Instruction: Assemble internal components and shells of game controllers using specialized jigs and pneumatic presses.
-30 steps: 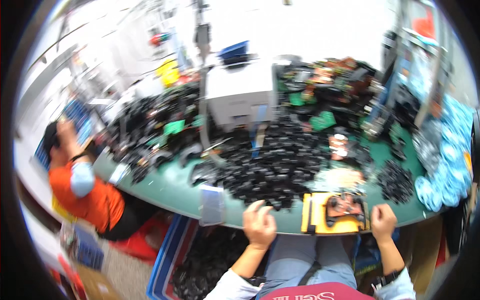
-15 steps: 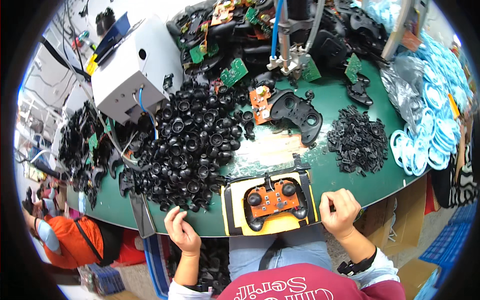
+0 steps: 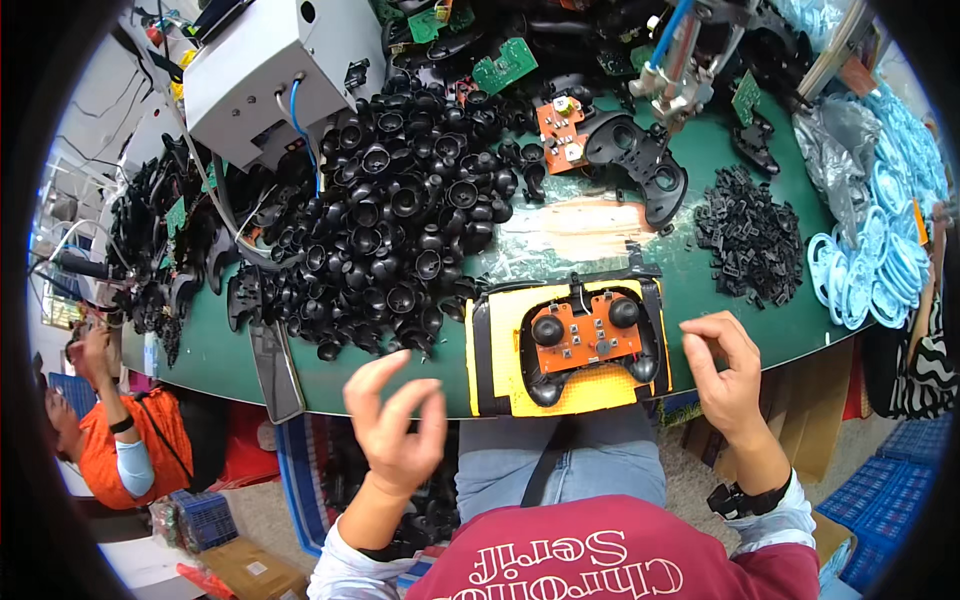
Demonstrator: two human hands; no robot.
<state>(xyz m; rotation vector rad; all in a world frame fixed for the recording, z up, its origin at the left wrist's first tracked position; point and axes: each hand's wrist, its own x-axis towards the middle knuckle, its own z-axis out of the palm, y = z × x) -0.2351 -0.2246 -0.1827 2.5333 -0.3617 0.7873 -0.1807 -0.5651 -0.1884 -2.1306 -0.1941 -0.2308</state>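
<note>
In front of me a yellow holder [image 3: 500,345] with black tape strips sits at the table's near edge. A black game controller half-shell [image 3: 545,392] lies in it. Inside the shell is an orange circuit board [image 3: 585,345] carrying two black thumbsticks [image 3: 625,312]. Left of the holder, my left hand [image 3: 398,430] is in the air, fingers bent but apart, holding nothing. My right hand [image 3: 728,375] hovers just off the holder's right side, thumb and fingers apart, also without anything in it. Neither hand touches the holder.
A heap of black thumbstick caps [image 3: 390,220] spreads left of centre; small black parts [image 3: 755,235] are piled right. Behind are a controller shell [image 3: 635,160], an orange board [image 3: 562,135] and a metal press [image 3: 675,90]. A phone [image 3: 275,375] lies near the left edge. A co-worker [image 3: 135,440] sits left.
My view has shifted, so the table items appear higher and further right. The fingers of both hands have spread from a more closed pose. The holder and its contents look unchanged.
</note>
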